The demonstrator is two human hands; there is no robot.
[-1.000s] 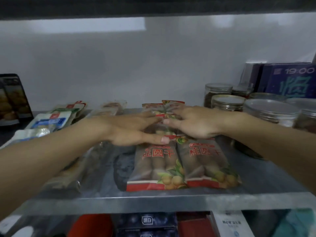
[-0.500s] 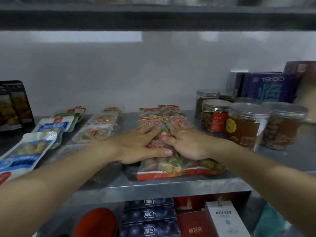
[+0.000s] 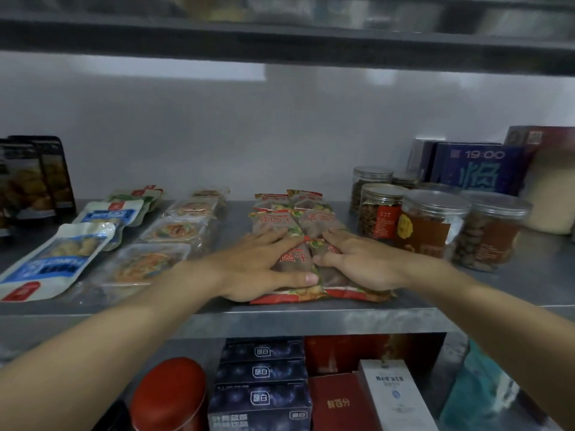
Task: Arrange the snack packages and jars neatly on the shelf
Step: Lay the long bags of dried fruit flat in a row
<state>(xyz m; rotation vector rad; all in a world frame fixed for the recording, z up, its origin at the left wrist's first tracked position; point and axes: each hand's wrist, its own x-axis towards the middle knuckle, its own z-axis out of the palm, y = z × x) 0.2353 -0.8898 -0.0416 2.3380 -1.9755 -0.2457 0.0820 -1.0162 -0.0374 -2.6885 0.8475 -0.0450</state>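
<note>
Several brown and red snack packages lie flat in two columns in the middle of the metal shelf [image 3: 311,318]. My left hand [image 3: 264,269] rests flat on the front left package [image 3: 292,259], fingers straight. My right hand [image 3: 357,265] lies flat on the front right package [image 3: 351,292] beside it. More of these packages [image 3: 292,213] lie behind, toward the wall. Clear plastic jars [image 3: 432,225] with metal lids stand in a group to the right. Blue and white pouches [image 3: 59,259] and clear food packs [image 3: 174,231] lie in columns on the left.
Dark upright bags [image 3: 34,178] stand at the far left and a blue box [image 3: 479,172] with other boxes at the back right. An upper shelf [image 3: 280,35] hangs overhead. Below are a red tin [image 3: 169,396], stacked dark boxes [image 3: 261,393] and red boxes.
Both hands have slid toward the shelf's front edge, from the middle packages onto the front pair. The camera has pulled back, showing more of the jars and the lower shelf.
</note>
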